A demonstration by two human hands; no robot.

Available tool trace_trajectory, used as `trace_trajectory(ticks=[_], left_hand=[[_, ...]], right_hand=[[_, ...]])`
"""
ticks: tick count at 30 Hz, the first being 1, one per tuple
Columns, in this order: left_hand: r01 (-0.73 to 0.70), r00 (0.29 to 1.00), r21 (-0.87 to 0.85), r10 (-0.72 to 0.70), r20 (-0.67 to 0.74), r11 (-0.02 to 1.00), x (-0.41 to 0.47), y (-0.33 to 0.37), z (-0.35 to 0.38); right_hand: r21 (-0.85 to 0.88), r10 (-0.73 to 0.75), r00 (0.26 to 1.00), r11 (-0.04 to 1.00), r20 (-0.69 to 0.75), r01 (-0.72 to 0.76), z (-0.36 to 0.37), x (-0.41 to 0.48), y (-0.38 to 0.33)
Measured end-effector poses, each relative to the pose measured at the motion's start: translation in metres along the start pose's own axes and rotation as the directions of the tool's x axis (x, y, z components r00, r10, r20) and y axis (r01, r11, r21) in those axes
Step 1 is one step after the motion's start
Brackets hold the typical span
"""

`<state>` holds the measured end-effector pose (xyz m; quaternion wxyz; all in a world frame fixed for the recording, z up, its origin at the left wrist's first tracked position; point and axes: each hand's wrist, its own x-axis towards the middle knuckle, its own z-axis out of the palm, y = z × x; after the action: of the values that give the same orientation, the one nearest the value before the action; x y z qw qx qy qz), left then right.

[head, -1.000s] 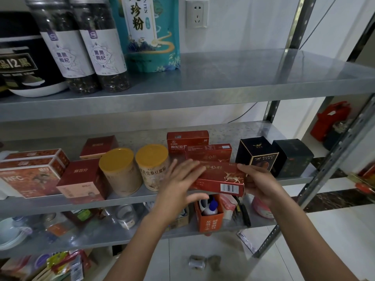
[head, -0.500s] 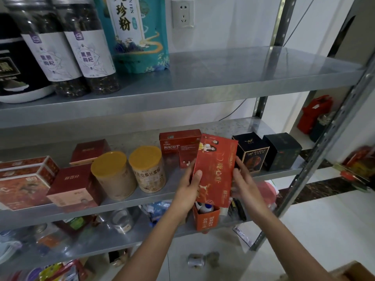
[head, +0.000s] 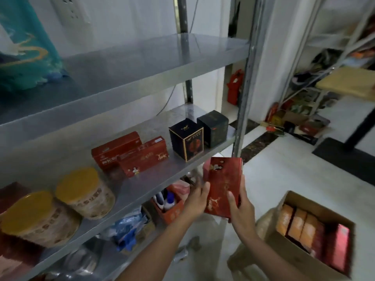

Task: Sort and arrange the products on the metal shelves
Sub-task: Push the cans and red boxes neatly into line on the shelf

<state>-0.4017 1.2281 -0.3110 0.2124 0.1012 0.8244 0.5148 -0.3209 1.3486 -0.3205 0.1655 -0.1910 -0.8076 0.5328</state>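
Off the front edge of the middle metal shelf (head: 146, 179), near its right-hand end, a flat red cardboard box (head: 223, 185) with gold printing hangs in the air between both hands, touching no shelf. The head camera is the only view, and it is blurred.

The left hand (head: 195, 201) holds the box's left long edge, with a fingertip showing on the front face. The right hand (head: 241, 211) grips the lower right corner, its thumb laid across the front and its other fingers hidden behind. Both hands are closed on this one box.

The box stands on end, long axis running up and down in the picture, its top leaning slightly toward the shelf edge.

A matching red box (head: 144, 157) lies flat on that shelf, up and to the left of the hands, with its long axis along the shelf. A plain red box (head: 115, 149) sits just behind it. A black upright box (head: 186, 138) and a dark green box (head: 213, 128) stand to its right, and two yellow-lidded round tubs (head: 81, 189) stand farther left.

The left hand is the nearer to the shelf. Laying the held box beside its twin would probably mean turning it from upright to flat. A brown cardboard carton (head: 288, 252) of packets lies on the floor to the right, so either could be its destination.
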Motion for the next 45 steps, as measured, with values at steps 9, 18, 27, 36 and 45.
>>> trace_trajectory(ticks=[9, 18, 27, 36, 45], left_hand=[[-0.269, 0.959, 0.750, 0.092, 0.269, 0.604, 0.041, -0.027, 0.131], [-0.526, 0.842, 0.763, 0.102, 0.529, 0.376, 0.080, -0.015, 0.253], [-0.580, 0.811, 0.769, 0.095, 0.578, 0.268, 0.133, -0.052, 0.326], [-0.557, 0.827, 0.789, 0.079, 0.557, 0.259, 0.149, -0.082, 0.342], [-0.497, 0.862, 0.807, 0.069, 0.503, 0.318, 0.134, -0.076, 0.319]], right_hand=[[-0.243, 0.279, 0.808, 0.858, -0.518, -0.452, -0.137, -0.032, 0.135], [-0.427, 0.443, 0.702, 0.573, -0.557, -0.700, -0.199, -0.002, 0.221], [-0.663, 0.434, 0.735, 0.336, -0.521, -0.669, -0.195, 0.035, 0.314], [-0.717, 0.313, 0.829, 0.417, -0.464, -0.559, -0.189, 0.043, 0.347], [-0.804, 0.371, 0.853, 0.336, -0.366, -0.491, -0.201, 0.039, 0.333]])
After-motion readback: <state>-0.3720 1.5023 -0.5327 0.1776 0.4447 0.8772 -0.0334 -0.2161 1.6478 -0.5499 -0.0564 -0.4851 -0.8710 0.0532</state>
